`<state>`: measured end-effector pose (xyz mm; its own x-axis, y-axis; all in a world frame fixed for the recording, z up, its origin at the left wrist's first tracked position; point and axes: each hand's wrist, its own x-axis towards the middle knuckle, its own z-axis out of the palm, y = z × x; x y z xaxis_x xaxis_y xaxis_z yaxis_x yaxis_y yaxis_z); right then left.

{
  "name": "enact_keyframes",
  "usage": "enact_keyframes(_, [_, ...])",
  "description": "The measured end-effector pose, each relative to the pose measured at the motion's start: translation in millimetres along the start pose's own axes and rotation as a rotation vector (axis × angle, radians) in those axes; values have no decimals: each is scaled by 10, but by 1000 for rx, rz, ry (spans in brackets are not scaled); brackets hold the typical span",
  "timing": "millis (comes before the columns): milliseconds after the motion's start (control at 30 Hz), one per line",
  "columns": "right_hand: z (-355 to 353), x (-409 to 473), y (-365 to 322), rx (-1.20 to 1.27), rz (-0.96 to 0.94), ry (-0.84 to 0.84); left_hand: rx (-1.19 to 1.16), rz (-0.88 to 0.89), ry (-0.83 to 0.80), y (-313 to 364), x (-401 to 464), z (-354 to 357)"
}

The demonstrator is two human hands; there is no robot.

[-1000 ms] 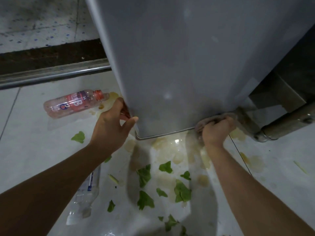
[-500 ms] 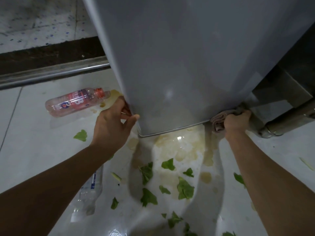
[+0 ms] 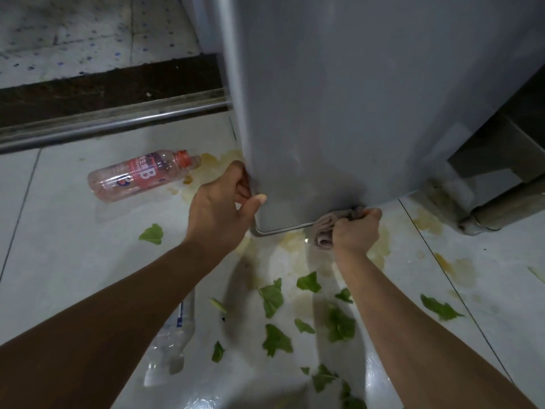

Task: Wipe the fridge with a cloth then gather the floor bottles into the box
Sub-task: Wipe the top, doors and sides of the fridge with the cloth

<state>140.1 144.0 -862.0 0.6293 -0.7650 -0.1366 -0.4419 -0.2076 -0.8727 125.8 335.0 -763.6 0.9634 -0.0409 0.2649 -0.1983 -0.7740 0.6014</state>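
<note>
Head view: right hand [image 3: 355,233] grips cloth [image 3: 326,231] at fridge [image 3: 354,113] bottom edge, left hand [image 3: 219,209] grips its corner; wiping underway, pink bottle [image 3: 141,175] and clear bottle [image 3: 174,335] ungathered.

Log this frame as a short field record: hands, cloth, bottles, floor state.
left hand: grips the fridge door at its lower left edge
right hand: grips the cloth, pressed to the door's bottom edge
pink bottle: lying on floor, left of door
clear bottle: lying on floor, partly under left forearm
floor: yellowish spills, scattered green leaves
box: not in view
</note>
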Motion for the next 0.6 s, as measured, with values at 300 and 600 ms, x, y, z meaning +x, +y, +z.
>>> enact_keyframes(300, [303, -743, -103, 18, 57, -150, -126, 32, -167, -106, 95, -116])
enact_keyframes(600, [525, -1182, -128, -43, 8, -280, -174, 68, -377, -243, 120, -309])
